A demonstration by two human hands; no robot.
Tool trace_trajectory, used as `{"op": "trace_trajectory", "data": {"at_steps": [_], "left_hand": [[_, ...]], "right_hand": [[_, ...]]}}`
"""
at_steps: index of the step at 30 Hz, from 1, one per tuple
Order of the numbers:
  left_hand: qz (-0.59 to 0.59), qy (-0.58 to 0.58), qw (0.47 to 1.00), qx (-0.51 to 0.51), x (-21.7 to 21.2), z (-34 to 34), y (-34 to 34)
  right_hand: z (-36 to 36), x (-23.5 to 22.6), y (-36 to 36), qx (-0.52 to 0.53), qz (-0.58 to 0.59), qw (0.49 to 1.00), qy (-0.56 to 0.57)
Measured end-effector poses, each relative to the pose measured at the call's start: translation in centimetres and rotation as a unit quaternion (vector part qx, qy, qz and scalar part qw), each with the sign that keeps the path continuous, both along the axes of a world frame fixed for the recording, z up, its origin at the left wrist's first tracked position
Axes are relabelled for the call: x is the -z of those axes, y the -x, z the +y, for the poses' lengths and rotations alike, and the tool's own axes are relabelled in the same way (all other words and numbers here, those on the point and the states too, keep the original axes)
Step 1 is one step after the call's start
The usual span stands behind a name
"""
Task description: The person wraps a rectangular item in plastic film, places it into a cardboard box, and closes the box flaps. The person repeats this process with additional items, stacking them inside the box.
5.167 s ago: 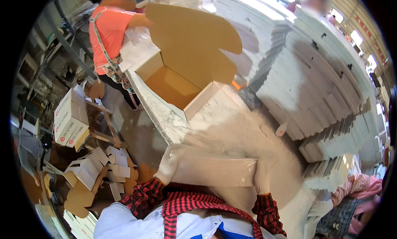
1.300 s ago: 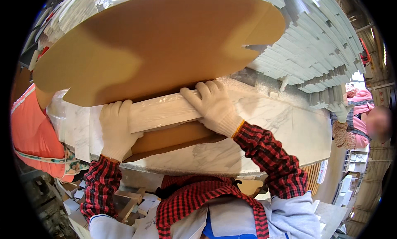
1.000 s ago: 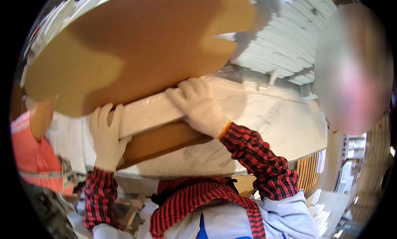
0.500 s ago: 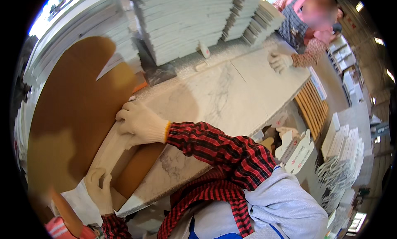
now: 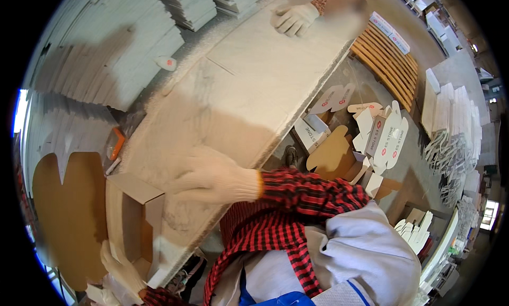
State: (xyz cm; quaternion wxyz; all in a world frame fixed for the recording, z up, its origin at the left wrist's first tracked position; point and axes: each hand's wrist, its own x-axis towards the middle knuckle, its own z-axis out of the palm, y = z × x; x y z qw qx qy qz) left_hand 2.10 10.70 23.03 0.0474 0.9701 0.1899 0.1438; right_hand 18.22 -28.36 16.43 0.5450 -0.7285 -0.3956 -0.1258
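An open cardboard box (image 5: 132, 221), marbled white outside and brown inside, lies on the near edge of the marble-patterned table (image 5: 254, 78). Its big brown lid flap (image 5: 69, 216) spreads out to the left. My right hand (image 5: 212, 176), in a white knit glove with a red plaid sleeve, lies flat on the table, fingertips at the box's raised side flap. My left hand (image 5: 121, 266), also gloved, holds the box's lower end at the bottom of the view; part of it is hidden by the box.
Another person's gloved hand (image 5: 294, 17) rests on the table's far end. Stacks of flat white cardboard (image 5: 106, 51) line the table's back. An orange cutter (image 5: 115, 143) lies by the box. Folded boxes (image 5: 371, 131) litter the floor beside a wooden pallet (image 5: 387, 57).
The box was held up close, its brown lid filling the view; it now lies on the table. My right hand has come off its wall onto the tabletop. The view has swung round.
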Motion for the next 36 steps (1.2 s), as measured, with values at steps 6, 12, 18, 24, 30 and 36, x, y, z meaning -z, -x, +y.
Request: {"op": "trace_trajectory", "data": {"at_steps": [6, 12, 18, 24, 30, 36], "left_hand": [[-0.084, 0.166, 0.982, 0.042, -0.2, -18.6, -8.8], [0.076, 0.279, 0.922, 0.258, 3.3, -36.2, -3.1], [0.033, 0.311, 0.945, 0.096, 4.7, -36.7, 9.4], [-0.267, 0.28, 0.875, -0.293, 2.4, -25.7, 21.1], [-0.506, 0.42, 0.685, -0.313, 0.1, -10.2, 29.1], [-0.485, 0.448, 0.669, -0.343, 1.1, 2.2, 28.2]], "right_hand": [[-12.1, -0.2, 1.9, -0.072, 0.101, 0.992, 0.005], [-18.4, -0.8, 3.7, -0.187, 0.147, 0.969, 0.066], [-21.4, -0.4, 8.2, -0.2, 0.262, 0.927, 0.179], [-18.3, -0.3, 11.7, -0.261, 0.312, 0.889, 0.21], [-5.7, -9.1, 6.4, -0.245, 0.234, 0.933, 0.123], [11.6, -17.8, 3.4, -0.1, -0.178, 0.979, -0.02]]}}
